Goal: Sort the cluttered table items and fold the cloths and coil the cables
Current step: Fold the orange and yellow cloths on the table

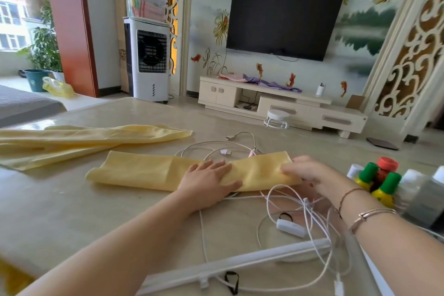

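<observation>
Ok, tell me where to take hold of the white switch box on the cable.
Pinch the white switch box across its long sides from above: it lies flat on the table, narrow and bare on top, with cable leaving both ends, so the ends are poor places to hold.

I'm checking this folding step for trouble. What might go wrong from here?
1. White cables run under the yellow cloth beneath the left hand, so folding may drag or trap them.
2. The right hand works close to the bottles; a sweep could topple them.

The left hand covers the folded yellow cloth's middle; the other yellow cloth runs off the left edge.
</observation>
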